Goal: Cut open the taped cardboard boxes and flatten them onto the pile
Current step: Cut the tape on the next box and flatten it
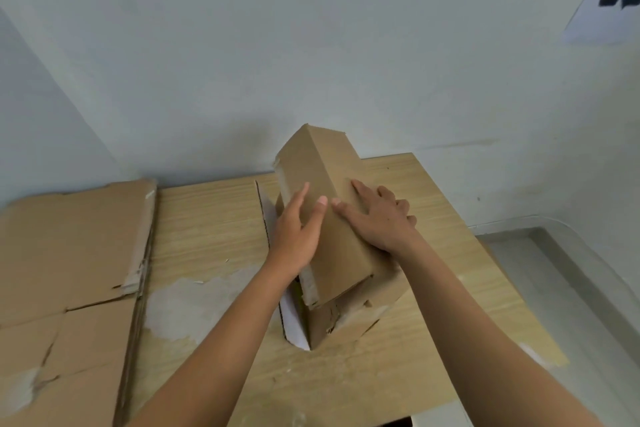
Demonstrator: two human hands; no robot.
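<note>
A box (pixel 318 163) is lying tilted at the middle of the table (pixel 207 236), its far end raised toward the wall, over a white sheet (pixel 292 326). The left grip (pixel 298 229) is pressing its left face with straight fingers, thumb on the ridge. The right grip (pixel 377 218) is pressing its right face, fingers spread flat. The pile (pixel 69 253) of flattened cardboard is lying apart, at the table's left.

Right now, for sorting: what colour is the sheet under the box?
The sheet is white; head view.
</note>
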